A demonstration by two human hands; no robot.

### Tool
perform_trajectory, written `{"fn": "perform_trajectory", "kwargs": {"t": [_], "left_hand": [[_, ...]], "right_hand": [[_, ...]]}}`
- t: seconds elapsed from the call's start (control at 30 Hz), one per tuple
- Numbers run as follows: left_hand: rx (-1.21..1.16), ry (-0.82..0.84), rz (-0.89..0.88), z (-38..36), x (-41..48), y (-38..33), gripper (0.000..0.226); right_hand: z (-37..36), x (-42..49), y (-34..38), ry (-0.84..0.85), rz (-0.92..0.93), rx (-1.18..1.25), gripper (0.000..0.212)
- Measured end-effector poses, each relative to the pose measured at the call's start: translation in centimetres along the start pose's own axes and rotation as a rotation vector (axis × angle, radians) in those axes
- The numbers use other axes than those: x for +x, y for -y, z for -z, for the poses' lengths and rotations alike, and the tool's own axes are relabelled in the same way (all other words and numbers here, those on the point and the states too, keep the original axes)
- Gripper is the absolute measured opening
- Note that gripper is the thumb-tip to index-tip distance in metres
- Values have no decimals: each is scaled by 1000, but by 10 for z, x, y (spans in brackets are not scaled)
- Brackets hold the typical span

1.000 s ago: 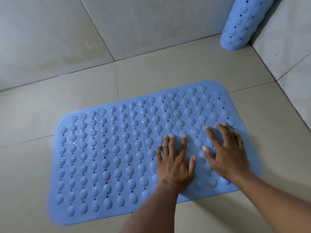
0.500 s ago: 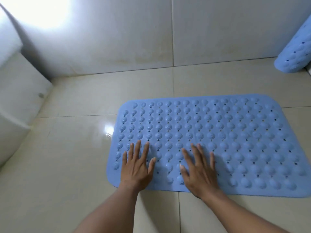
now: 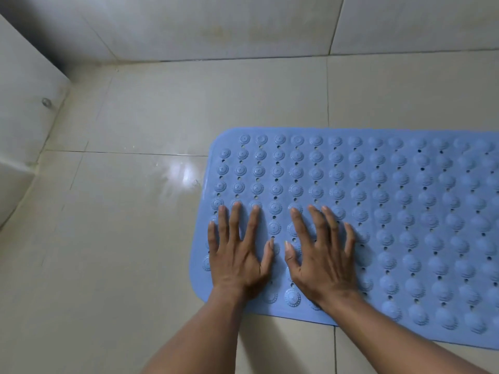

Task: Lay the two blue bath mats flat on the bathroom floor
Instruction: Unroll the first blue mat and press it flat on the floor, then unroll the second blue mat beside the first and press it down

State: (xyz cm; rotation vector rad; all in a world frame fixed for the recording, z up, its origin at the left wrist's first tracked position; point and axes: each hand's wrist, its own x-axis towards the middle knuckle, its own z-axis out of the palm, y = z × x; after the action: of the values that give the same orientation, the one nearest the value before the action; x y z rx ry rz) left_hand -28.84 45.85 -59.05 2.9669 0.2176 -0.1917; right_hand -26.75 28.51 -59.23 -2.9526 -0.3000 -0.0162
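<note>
Left hand (image 3: 237,257) is lying palm down on the near left corner of the blue bath mat (image 3: 391,211), fingers straight and spread wide, gripping nothing. Right hand (image 3: 321,265) is lying just beside it on the mat, thumbs close but apart, fingers also straight and fanned wide, pressing flat on the bumps. Mat is lying flat on the tiled floor (image 3: 121,252), studded side up (round bumps, small holes between rows), its near long edge crossing a grout line and its right end running out of view. Mat is sitting well apart from the floor's left edge and near the far edge, not touching it. Light glare (image 3: 179,172) is showing on the tile just left of the mat. White fixture (image 3: 19,117) with a small round cap (image 3: 46,102) is standing along the floor's left edge. Tiled wall (image 3: 216,28) is rising at the far edge.
</note>
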Motion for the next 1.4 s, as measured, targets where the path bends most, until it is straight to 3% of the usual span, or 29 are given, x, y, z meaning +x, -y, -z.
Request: {"fn": "perform_trajectory", "kwargs": {"t": [0.4, 0.67, 0.93, 1.1, 1.23, 1.3, 1.4], "left_hand": [[-56, 30, 72, -6, 6, 6, 79], [-73, 222, 93, 14, 10, 3, 78], [-93, 314, 203, 19, -10, -34, 77], [-40, 416, 243, 14, -71, -76, 84], [-2, 588, 352, 25, -64, -104, 93], [54, 696, 305, 39, -42, -129, 86], [42, 780, 19, 76, -4, -178, 70]], "right_hand": [[-5, 9, 12, 67, -71, 40, 72], [-2, 13, 7, 174, -69, 111, 71], [15, 5, -24, 447, 158, 122, 79], [54, -50, -84, 599, 274, 65, 69], [92, -66, -111, 660, 257, 42, 54], [115, -48, -119, 719, 136, -1, 41], [151, 0, -154, 858, -66, -60, 44]]}}
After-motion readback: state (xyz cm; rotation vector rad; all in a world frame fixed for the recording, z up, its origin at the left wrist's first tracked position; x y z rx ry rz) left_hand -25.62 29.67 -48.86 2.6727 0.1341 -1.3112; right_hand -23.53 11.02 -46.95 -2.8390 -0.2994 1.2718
